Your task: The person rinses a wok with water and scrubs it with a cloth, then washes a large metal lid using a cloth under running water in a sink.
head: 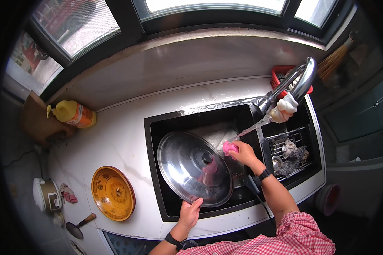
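A round metal pot lid (pixel 185 159) with a dark knob is tilted over the black sink basin (pixel 156 188). My left hand (pixel 190 214) grips its near rim, thumb on top. My right hand (pixel 243 154), to the right of the lid, holds a bunched pink cloth (pixel 230 148) over the basin. Water runs from the chrome faucet (pixel 303 78), which has a whitish wrapping (pixel 285 108) at its outlet, down towards the pink cloth. What lies under the lid is hidden.
Left on the counter are a brown bowl (pixel 113 193), a ladle (pixel 79 225), a rice cooker (pixel 47 194) and a yellow pump bottle (pixel 73 114). A rack (pixel 284 137) with scrubbers sits in the right basin; a red basket (pixel 276 79) stands behind the faucet.
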`<move>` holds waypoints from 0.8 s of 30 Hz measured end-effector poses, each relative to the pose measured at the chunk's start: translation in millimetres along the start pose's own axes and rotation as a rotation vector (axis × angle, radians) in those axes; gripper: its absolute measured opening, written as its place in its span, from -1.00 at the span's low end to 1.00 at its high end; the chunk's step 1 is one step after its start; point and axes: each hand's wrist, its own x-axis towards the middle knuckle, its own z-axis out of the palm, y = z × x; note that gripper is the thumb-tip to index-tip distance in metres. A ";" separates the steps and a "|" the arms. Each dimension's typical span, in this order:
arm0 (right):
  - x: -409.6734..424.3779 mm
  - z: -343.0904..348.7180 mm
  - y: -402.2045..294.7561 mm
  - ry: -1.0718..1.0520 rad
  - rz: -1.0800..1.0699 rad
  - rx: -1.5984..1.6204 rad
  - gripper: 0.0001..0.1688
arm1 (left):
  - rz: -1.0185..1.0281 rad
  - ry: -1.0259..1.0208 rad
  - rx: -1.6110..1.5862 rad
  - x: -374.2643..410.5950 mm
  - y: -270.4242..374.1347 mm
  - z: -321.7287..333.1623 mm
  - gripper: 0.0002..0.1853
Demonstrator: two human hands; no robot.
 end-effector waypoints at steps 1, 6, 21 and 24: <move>-11.2 -13.9 -26.0 -0.026 -0.055 0.055 -0.69 | 0.001 -0.018 0.013 0.2 -0.6 1.1 -0.65; -93.2 -5.3 -123.1 -0.105 -0.324 0.178 -0.61 | 0.051 -0.095 0.185 5.0 0.3 13.3 -0.55; -85.8 22.1 -132.7 -0.013 -0.443 0.147 -0.60 | 0.037 -0.209 0.808 11.7 1.8 -3.6 -0.76; -32.9 32.1 -110.8 0.047 -0.536 0.047 -0.60 | 0.005 -0.183 0.796 10.1 2.5 -7.2 -0.70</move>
